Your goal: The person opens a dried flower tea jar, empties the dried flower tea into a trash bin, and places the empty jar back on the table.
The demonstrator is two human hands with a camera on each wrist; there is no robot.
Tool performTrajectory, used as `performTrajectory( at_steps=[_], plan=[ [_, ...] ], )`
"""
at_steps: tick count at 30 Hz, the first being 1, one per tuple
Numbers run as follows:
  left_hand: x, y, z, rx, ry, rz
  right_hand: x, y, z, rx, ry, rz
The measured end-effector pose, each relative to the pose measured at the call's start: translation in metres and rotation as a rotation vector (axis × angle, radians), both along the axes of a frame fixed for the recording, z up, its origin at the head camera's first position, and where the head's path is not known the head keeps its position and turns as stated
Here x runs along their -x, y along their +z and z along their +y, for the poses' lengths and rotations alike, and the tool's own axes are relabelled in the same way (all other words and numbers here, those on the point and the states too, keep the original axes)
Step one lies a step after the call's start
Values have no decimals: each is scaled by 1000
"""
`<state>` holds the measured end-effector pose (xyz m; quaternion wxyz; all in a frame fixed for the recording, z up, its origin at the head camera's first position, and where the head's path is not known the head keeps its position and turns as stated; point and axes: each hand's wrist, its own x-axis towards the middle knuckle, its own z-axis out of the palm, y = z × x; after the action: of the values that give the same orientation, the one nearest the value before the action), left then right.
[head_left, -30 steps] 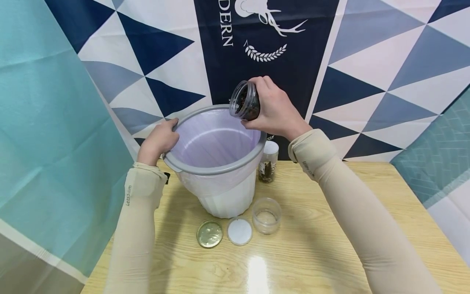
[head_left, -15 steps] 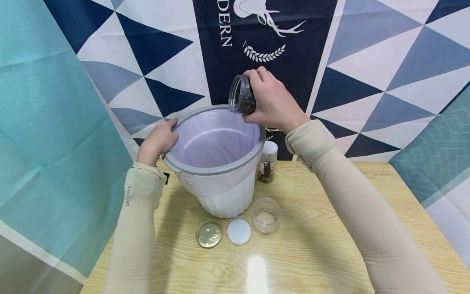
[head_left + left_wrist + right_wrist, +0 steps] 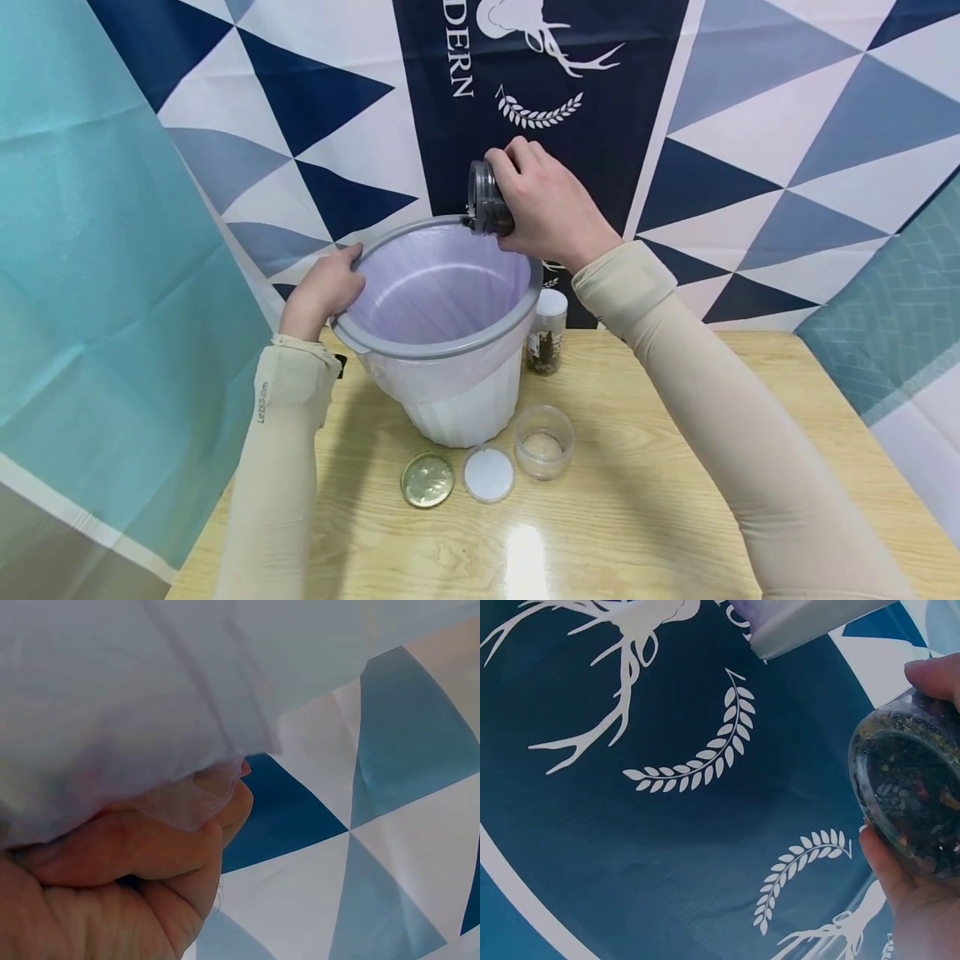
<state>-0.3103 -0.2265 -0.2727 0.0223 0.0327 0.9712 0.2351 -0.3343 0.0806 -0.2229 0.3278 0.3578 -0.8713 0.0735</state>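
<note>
My right hand point(image 3: 551, 204) grips a clear plastic jar point(image 3: 491, 200) of dark, dried loose bits, tipped on its side with its mouth facing left over the bin's far right rim. Dark bits show at the jar's lower lip. In the right wrist view the jar's base point(image 3: 911, 791) shows specks and reddish pieces through the plastic, between thumb and fingers. My left hand point(image 3: 326, 287) holds the left rim of a white trash bin point(image 3: 457, 408) with a grey rim ring and a pale purple liner bag point(image 3: 442, 292). In the left wrist view the curled fingers point(image 3: 142, 847) lie against the liner.
Before the bin on the wooden table point(image 3: 637, 500) lie a gold lid point(image 3: 427, 479), a white lid point(image 3: 488, 474) and an open clear tub point(image 3: 543, 443). A white-capped jar point(image 3: 546, 333) with dark contents stands right of the bin. A patterned cloth point(image 3: 330, 108) hangs behind.
My right hand has tilted the jar further, turning its mouth more to the left and down. Dark bits now gather at its lip. The left hand and bin stay put.
</note>
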Motion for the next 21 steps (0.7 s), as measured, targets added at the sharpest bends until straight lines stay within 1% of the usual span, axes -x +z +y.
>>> performTrajectory(
  at_steps=[6,13,21],
  plan=[
    [0,2,1,-9,3,3,0,2,-1,-58,-7,50],
    [1,1,0,3,5,1,1,0,0,-123,-2,122],
    [0,1,0,3,5,6,2,0,0,-144,-15,150]
  ],
)
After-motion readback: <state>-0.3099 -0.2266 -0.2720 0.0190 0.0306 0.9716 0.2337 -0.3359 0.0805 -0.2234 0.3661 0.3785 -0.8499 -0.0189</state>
